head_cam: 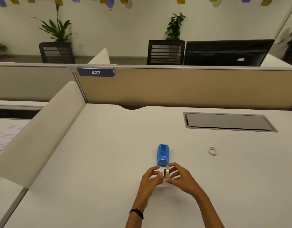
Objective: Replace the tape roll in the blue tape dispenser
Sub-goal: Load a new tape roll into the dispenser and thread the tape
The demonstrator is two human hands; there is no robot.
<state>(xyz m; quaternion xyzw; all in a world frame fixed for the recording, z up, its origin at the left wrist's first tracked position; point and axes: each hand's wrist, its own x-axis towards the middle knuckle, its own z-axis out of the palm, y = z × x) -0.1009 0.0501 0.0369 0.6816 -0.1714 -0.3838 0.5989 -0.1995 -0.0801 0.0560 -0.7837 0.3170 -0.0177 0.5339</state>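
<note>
Across your white desk (109, 162) a tan partition (174, 86) carries a blue plate (96, 72) reading 437. A grey cable hatch (229, 122) sits flush in the desk at your far right. A cream divider (43, 129) slants along your left, with printed sheets (7, 135) lying beyond it. Past the partition you see two black mesh chairs (165, 52), a dark monitor (227, 52) and leafy plants (57, 28) against the wall
</note>
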